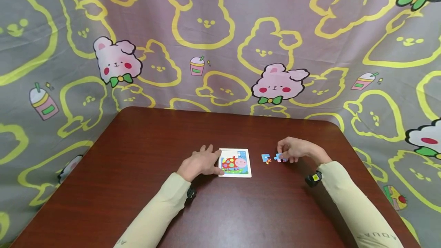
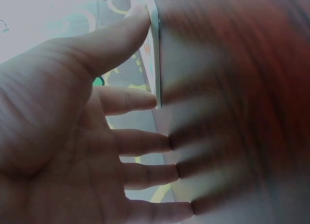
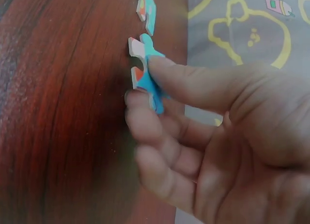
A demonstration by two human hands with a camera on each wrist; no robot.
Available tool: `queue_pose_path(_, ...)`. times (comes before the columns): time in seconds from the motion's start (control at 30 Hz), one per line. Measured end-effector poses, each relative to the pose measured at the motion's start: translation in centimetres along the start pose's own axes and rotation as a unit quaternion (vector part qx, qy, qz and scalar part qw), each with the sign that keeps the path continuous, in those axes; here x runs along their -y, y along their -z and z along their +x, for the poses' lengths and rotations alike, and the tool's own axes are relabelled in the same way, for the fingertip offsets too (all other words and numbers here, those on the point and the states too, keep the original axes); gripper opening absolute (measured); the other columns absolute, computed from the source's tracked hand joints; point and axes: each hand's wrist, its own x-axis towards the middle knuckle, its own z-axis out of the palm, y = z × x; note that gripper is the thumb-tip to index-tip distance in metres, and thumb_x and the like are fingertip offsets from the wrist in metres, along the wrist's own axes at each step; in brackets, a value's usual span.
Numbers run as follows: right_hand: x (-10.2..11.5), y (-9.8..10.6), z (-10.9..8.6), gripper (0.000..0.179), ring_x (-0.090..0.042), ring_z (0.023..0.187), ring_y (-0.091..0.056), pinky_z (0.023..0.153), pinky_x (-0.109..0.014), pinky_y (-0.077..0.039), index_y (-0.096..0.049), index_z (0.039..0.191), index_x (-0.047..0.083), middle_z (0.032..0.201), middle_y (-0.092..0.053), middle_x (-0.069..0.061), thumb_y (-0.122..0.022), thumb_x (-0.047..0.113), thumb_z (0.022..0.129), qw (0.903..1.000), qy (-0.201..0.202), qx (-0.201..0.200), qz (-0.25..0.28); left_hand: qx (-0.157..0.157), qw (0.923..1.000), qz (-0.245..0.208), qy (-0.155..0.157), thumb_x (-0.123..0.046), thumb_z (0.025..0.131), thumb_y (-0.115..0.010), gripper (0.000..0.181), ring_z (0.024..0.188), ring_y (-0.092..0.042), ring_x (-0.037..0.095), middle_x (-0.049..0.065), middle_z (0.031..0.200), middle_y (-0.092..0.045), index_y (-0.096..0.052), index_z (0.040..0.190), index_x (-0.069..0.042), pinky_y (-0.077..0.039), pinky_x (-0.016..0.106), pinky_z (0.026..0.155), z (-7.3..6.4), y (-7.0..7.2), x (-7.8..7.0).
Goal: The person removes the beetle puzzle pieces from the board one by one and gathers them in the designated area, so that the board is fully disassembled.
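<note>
A jigsaw puzzle in a white frame lies flat on the table, its picture a red spotted ladybird with a pink face on blue and green. White shows at the picture's upper left. My left hand rests at the frame's left side. In the left wrist view the thumb lies on the frame's edge, and the other fingers stretch straight to the tabletop. My right hand pinches a blue puzzle piece with pink and orange patches between thumb and fingers. Beside it lies another blue and orange piece.
The dark red-brown wooden table reaches back to a grey curtain printed with yellow outlined figures and pink rabbits. Each wrist carries a black device.
</note>
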Motion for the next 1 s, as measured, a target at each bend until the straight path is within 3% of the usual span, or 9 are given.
queue_pose_path(0.17, -0.1, -0.1, 0.1, 0.014, -0.014, 0.053, -0.05, 0.045, -0.025, -0.04, -0.061, 0.086, 0.007, 0.065, -0.058, -0.002, -0.071, 0.016, 0.09, 0.9996, -0.026, -0.008, -0.003, -0.002, 1.0, -0.001, -0.002, -0.053, 0.086, -0.069, 0.081, 0.146, -0.025, 0.048, 0.023, 0.158, -0.03, -0.039, 0.15, -0.015, -0.031, 0.066, 0.109, -0.1, 0.0, -0.1)
queue_pose_path(0.33, 0.0, -0.3, 0.2, 0.016, -0.013, 0.053, -0.046, 0.046, -0.025, -0.038, -0.06, 0.085, 0.007, 0.065, -0.056, 0.0, -0.072, 0.016, 0.089, 0.9992, -0.038, -0.013, -0.01, -0.002, 1.0, -0.001, -0.002, -0.053, 0.086, -0.069, 0.081, 0.146, -0.024, 0.047, 0.023, 0.158, -0.03, -0.039, 0.15, -0.015, -0.031, 0.065, 0.109, -0.1, -0.1, -0.1)
queue_pose_path(0.47, 0.3, -0.3, 0.5, 0.023, -0.013, 0.058, -0.046, 0.051, -0.026, -0.039, -0.055, 0.09, 0.006, 0.074, -0.055, -0.002, -0.075, 0.017, 0.087, 0.9968, -0.039, -0.038, -0.058, -0.003, 1.0, 0.0, 0.0, -0.053, 0.086, -0.069, 0.081, 0.146, -0.024, 0.047, 0.023, 0.158, -0.029, -0.039, 0.15, -0.015, -0.031, 0.065, 0.11, -0.1, -0.1, 0.0)
queue_pose_path(0.63, 1.2, -0.4, 0.6, 0.026, -0.015, 0.067, -0.051, 0.059, -0.029, -0.043, -0.055, 0.094, 0.006, 0.084, -0.057, -0.005, -0.076, 0.02, 0.086, 0.9916, -0.026, -0.064, -0.109, -0.003, 1.0, -0.001, -0.004, -0.053, 0.086, -0.069, 0.081, 0.146, -0.024, 0.048, 0.023, 0.158, -0.029, -0.039, 0.15, -0.015, -0.031, 0.066, 0.109, -0.1, 0.0, 0.0)
queue_pose_path(1.0, 4.4, -1.6, 1.6, 0.014, -0.014, 0.067, -0.055, 0.061, -0.029, -0.046, -0.062, 0.092, 0.015, 0.081, -0.062, -0.001, -0.071, 0.025, 0.09, 0.9891, 0.033, -0.099, -0.104, -0.001, 1.0, -0.001, 0.0, -0.053, 0.086, -0.069, 0.081, 0.146, -0.023, 0.047, 0.023, 0.158, -0.029, -0.039, 0.151, -0.016, -0.031, 0.065, 0.109, -0.2, 0.0, 0.0)
